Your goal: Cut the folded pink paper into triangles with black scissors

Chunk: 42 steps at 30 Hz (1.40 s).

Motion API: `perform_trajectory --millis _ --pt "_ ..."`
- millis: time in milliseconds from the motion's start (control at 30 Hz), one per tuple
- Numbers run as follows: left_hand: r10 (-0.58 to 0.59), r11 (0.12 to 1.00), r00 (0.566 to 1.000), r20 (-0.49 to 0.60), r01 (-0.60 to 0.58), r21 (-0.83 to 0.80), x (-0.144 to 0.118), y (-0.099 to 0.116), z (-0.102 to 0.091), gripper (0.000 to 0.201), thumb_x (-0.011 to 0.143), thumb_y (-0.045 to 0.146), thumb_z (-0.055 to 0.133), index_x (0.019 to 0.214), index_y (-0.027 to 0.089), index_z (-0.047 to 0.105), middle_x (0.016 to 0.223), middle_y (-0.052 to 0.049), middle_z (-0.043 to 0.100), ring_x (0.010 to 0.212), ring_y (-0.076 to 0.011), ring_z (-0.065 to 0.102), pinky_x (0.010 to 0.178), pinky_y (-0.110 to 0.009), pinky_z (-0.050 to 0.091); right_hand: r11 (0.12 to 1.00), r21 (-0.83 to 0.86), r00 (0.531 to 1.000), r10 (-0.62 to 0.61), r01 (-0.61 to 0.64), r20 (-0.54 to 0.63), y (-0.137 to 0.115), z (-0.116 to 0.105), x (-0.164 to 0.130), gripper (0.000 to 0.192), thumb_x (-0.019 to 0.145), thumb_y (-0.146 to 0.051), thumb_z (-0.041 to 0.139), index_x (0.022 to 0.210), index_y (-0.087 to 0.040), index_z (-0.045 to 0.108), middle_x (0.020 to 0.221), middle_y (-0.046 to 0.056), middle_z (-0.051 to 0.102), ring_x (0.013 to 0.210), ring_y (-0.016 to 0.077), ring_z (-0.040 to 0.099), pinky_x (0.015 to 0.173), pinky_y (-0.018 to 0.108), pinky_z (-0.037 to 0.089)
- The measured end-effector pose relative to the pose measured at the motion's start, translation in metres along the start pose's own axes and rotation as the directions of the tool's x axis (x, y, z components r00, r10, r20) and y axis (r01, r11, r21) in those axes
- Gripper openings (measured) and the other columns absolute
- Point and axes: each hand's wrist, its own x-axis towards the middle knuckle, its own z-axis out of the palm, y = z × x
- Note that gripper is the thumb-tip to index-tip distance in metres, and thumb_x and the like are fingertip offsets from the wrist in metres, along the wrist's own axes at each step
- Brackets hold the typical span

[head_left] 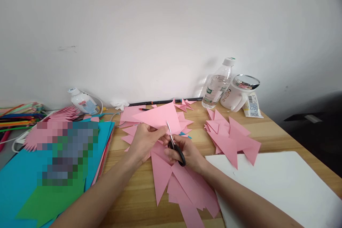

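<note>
My left hand [148, 139] pinches the lower edge of a pink paper piece [161, 115], which it holds up over the table. In my right hand [187, 151] is a pair of scissors [177, 151] with black handles, my fingers wrapped round the loops. The metal blades point up and overlap the paper near its lower right part; whether they are cutting into it I cannot tell. Below both hands lie several loose pink paper strips and triangles [184, 188]. More pink pieces [128, 114] are spread behind the held paper.
A pile of pink cut triangles [235, 135] lies on the right, touching a white board [278, 185]. Behind stand a water bottle [216, 87] and a white mug [233, 94]. Blue sheets [16, 181] and a green sheet [53, 203] cover the left. A white bottle [82, 101] leans against the wall.
</note>
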Motion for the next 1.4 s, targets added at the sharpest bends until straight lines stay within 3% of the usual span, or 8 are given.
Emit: perform_trajectory --millis 300,500,733,867,967,1233,1400 --pt "0.012 1.000 1.000 0.010 -0.012 -0.024 0.0003 0.0002 -0.0017 0.017 0.067 0.018 0.060 0.052 0.010 0.059 0.052 -0.004 0.061 0.050 -0.0130 0.056 0.055 -0.026 0.046 1.000 -0.006 0.999 0.006 -0.006 -0.036 0.0016 -0.0008 0.0011 0.029 0.064 -0.035 0.072 0.076 -0.016 0.054 0.046 -0.006 0.051 0.036 0.0068 0.046 0.039 0.020 0.038" --pt "0.054 0.983 0.996 -0.076 -0.066 -0.170 0.0037 -0.0049 -0.0074 0.023 0.064 0.032 0.068 0.067 0.010 0.063 0.061 -0.004 0.062 0.055 -0.0131 0.056 0.057 -0.027 0.045 0.999 -0.042 0.999 0.002 -0.004 -0.047 0.0011 -0.0022 0.0014 0.028 0.065 -0.036 0.071 0.074 -0.016 0.055 0.045 -0.006 0.052 0.036 0.0071 0.047 0.040 0.020 0.041" --pt "0.075 0.985 0.985 -0.157 -0.097 -0.140 0.0071 -0.0093 -0.0094 0.024 0.059 0.032 0.072 0.057 0.009 0.063 0.054 -0.005 0.061 0.050 -0.0142 0.055 0.057 -0.030 0.046 0.999 -0.041 0.999 0.013 -0.015 -0.049 0.0012 -0.0011 0.0008 0.029 0.064 -0.036 0.071 0.077 -0.015 0.055 0.045 -0.006 0.052 0.036 0.0076 0.048 0.040 0.020 0.039" --pt "0.033 0.991 0.994 -0.109 -0.047 -0.125 0.0051 -0.0074 -0.0082 0.030 0.062 0.035 0.070 0.049 0.009 0.063 0.051 -0.008 0.063 0.050 -0.0173 0.058 0.060 -0.033 0.047 1.000 -0.026 0.999 0.007 -0.009 -0.053 -0.0009 -0.0001 0.0008 0.031 0.064 -0.034 0.072 0.080 -0.017 0.052 0.050 -0.007 0.050 0.041 0.0076 0.046 0.042 0.021 0.039" --pt "0.023 0.990 0.998 -0.058 -0.030 -0.134 0.0034 -0.0069 -0.0053 0.027 0.063 0.035 0.069 0.055 0.008 0.065 0.055 -0.009 0.065 0.051 -0.0178 0.059 0.058 -0.032 0.047 0.998 -0.061 0.997 -0.030 0.025 -0.076 -0.0016 -0.0014 0.0011 0.031 0.061 -0.030 0.074 0.071 -0.017 0.048 0.056 -0.005 0.051 0.050 0.0079 0.047 0.047 0.020 0.038" --pt "0.014 0.993 0.999 -0.033 -0.018 -0.118 0.0031 -0.0074 -0.0024 0.024 0.065 0.032 0.067 0.058 0.009 0.065 0.054 -0.007 0.064 0.050 -0.0157 0.058 0.056 -0.029 0.046 0.987 -0.163 0.994 -0.035 0.019 -0.101 -0.0040 -0.0033 0.0007 0.036 0.059 -0.035 0.074 0.061 -0.017 0.042 0.052 -0.008 0.034 0.048 0.0062 0.034 0.044 0.019 0.030" --pt "0.037 0.990 0.999 -0.030 -0.040 -0.137 0.0039 -0.0094 -0.0034 0.024 0.065 0.032 0.067 0.057 0.009 0.064 0.049 -0.005 0.061 0.048 -0.0148 0.057 0.055 -0.028 0.045 0.990 -0.138 0.994 -0.024 0.009 -0.106 -0.0041 -0.0014 0.0012 0.038 0.060 -0.038 0.072 0.059 -0.018 0.041 0.052 -0.007 0.041 0.048 0.0071 0.038 0.045 0.020 0.032"
